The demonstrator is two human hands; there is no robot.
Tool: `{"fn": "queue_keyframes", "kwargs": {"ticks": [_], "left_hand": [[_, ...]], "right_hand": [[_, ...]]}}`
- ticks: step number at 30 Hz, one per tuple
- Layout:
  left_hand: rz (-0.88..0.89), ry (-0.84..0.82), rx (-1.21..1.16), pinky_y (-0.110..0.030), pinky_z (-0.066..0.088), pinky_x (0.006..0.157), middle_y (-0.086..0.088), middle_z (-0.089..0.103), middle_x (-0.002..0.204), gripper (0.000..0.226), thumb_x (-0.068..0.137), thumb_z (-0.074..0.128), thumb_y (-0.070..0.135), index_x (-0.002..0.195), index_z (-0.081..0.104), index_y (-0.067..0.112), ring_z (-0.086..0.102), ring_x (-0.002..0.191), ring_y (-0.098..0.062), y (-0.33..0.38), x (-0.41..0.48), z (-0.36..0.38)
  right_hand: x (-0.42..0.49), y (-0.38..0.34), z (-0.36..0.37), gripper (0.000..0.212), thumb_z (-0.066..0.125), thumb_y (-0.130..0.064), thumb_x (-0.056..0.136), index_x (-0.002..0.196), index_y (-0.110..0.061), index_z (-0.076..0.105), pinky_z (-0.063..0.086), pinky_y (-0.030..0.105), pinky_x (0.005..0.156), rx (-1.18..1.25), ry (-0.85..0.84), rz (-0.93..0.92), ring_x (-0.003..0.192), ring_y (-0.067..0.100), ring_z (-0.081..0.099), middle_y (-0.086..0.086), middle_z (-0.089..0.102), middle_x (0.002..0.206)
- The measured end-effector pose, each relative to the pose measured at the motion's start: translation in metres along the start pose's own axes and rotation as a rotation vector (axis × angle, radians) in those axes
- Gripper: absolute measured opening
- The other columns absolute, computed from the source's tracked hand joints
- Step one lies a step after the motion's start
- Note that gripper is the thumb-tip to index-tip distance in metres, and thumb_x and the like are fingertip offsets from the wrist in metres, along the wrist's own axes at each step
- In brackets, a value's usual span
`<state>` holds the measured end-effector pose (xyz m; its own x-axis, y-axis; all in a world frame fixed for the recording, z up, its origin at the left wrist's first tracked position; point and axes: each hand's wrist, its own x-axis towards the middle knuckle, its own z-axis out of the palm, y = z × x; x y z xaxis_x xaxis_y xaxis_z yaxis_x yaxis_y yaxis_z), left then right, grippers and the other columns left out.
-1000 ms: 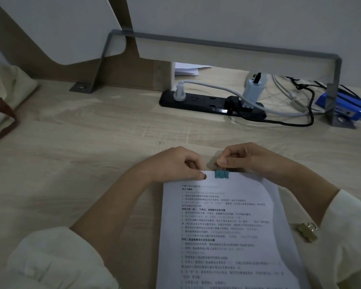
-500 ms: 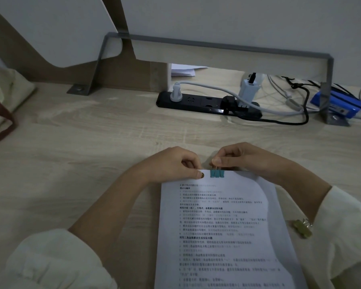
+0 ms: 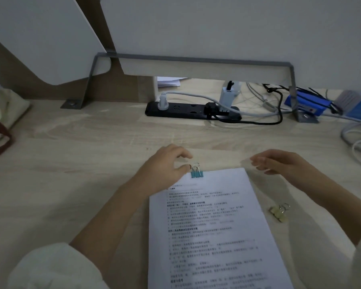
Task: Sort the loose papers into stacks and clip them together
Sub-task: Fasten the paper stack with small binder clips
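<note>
Fingers of the left hand curl loosely, released, thumb just beside one small blue metal binder clip (contact unclear). The right hand is relaxed, holding nothing. The clip grips the top edge of one printed white paper stack on the pale wooden surface; one yellow binder clip lies just right.

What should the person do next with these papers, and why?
Probably slide the papers aside with the left hand, which rests at their top corner: the blue clip already grips their top edge, and a yellow clip lies spare beside them.
</note>
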<state>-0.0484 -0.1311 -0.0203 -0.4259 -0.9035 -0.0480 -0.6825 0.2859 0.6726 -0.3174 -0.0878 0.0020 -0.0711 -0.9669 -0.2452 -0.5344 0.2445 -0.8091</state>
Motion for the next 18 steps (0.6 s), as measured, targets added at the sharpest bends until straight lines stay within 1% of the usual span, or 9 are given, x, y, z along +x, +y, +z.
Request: {"fn": "queue_keyframes", "kwargs": {"ticks": [2, 4, 6, 7, 9, 11, 13, 15, 18], "left_hand": [[0.065, -0.006, 0.079, -0.027, 0.032, 0.103, 0.010, 0.051, 0.122, 0.029, 0.091, 0.055, 0.025, 0.120, 0.056, 0.022, 0.041, 0.119, -0.009, 0.014, -0.003, 0.012], [0.130, -0.026, 0.177, -0.024, 0.027, 0.104, 0.008, 0.049, 0.131, 0.035, 0.093, 0.052, 0.027, 0.127, 0.052, 0.021, 0.038, 0.125, -0.011, 0.028, -0.003, 0.025], [0.154, -0.066, 0.281, -0.021, 0.020, 0.103, 0.008, 0.044, 0.139, 0.042, 0.095, 0.046, 0.031, 0.135, 0.044, 0.021, 0.033, 0.130, -0.011, 0.040, -0.001, 0.037], [0.147, -0.095, 0.327, -0.022, 0.018, 0.104, 0.007, 0.040, 0.142, 0.045, 0.096, 0.043, 0.033, 0.139, 0.039, 0.021, 0.032, 0.131, -0.012, 0.045, 0.002, 0.042], [0.095, -0.165, 0.418, -0.030, 0.020, 0.108, 0.002, 0.037, 0.145, 0.051, 0.096, 0.040, 0.038, 0.142, 0.031, 0.019, 0.032, 0.132, -0.017, 0.053, 0.007, 0.050], [0.034, -0.205, 0.511, -0.036, 0.025, 0.108, -0.003, 0.038, 0.141, 0.051, 0.095, 0.039, 0.042, 0.139, 0.034, 0.016, 0.035, 0.129, -0.022, 0.061, 0.012, 0.055], [-0.011, -0.207, 0.581, -0.040, 0.027, 0.106, -0.007, 0.040, 0.137, 0.052, 0.094, 0.039, 0.046, 0.134, 0.039, 0.013, 0.037, 0.126, -0.025, 0.069, 0.017, 0.058], [-0.054, -0.223, 0.587, -0.042, 0.028, 0.106, -0.009, 0.041, 0.137, 0.054, 0.092, 0.040, 0.049, 0.131, 0.040, 0.011, 0.037, 0.126, -0.027, 0.075, 0.020, 0.061], [-0.128, -0.279, 0.480, -0.042, 0.030, 0.106, -0.010, 0.043, 0.135, 0.056, 0.092, 0.041, 0.051, 0.129, 0.040, 0.009, 0.038, 0.125, -0.027, 0.080, 0.021, 0.065]], "right_hand": [[-0.021, 0.017, -0.010, 0.015, 0.054, -0.019, 0.090, 0.092, -0.016, 0.069, 0.044, 0.018, 0.071, -0.022, 0.056, 0.027, 0.085, 0.013, 0.062, 0.005, 0.069, 0.093], [-0.040, 0.032, -0.014, 0.010, 0.058, -0.019, 0.088, 0.085, -0.017, 0.068, 0.045, 0.021, 0.068, -0.071, 0.088, 0.040, 0.082, 0.018, 0.063, 0.004, 0.069, 0.087], [-0.056, 0.045, -0.014, 0.008, 0.063, -0.022, 0.085, 0.084, -0.015, 0.067, 0.046, 0.027, 0.068, -0.110, 0.102, 0.056, 0.080, 0.022, 0.063, 0.005, 0.068, 0.086], [-0.062, 0.050, -0.012, 0.010, 0.065, -0.024, 0.083, 0.084, -0.014, 0.066, 0.046, 0.028, 0.068, -0.128, 0.109, 0.056, 0.079, 0.021, 0.062, 0.004, 0.067, 0.085], [-0.070, 0.059, -0.007, 0.014, 0.067, -0.026, 0.082, 0.083, -0.013, 0.066, 0.045, 0.027, 0.067, -0.152, 0.145, 0.052, 0.078, 0.020, 0.062, 0.002, 0.067, 0.082], [-0.075, 0.062, -0.004, 0.011, 0.065, -0.023, 0.084, 0.081, -0.012, 0.066, 0.043, 0.021, 0.063, -0.162, 0.196, 0.035, 0.076, 0.018, 0.061, -0.001, 0.066, 0.080], [-0.078, 0.063, -0.002, 0.011, 0.062, -0.019, 0.086, 0.077, -0.013, 0.065, 0.040, 0.018, 0.061, -0.174, 0.225, 0.007, 0.074, 0.015, 0.060, -0.002, 0.065, 0.078], [-0.079, 0.064, -0.002, 0.012, 0.062, -0.019, 0.086, 0.076, -0.013, 0.065, 0.040, 0.018, 0.062, -0.166, 0.232, -0.007, 0.074, 0.016, 0.060, -0.001, 0.065, 0.080], [-0.078, 0.062, -0.003, 0.015, 0.064, -0.026, 0.085, 0.079, -0.012, 0.064, 0.041, 0.021, 0.061, -0.128, 0.235, 0.005, 0.075, 0.017, 0.059, -0.001, 0.064, 0.081]]}}
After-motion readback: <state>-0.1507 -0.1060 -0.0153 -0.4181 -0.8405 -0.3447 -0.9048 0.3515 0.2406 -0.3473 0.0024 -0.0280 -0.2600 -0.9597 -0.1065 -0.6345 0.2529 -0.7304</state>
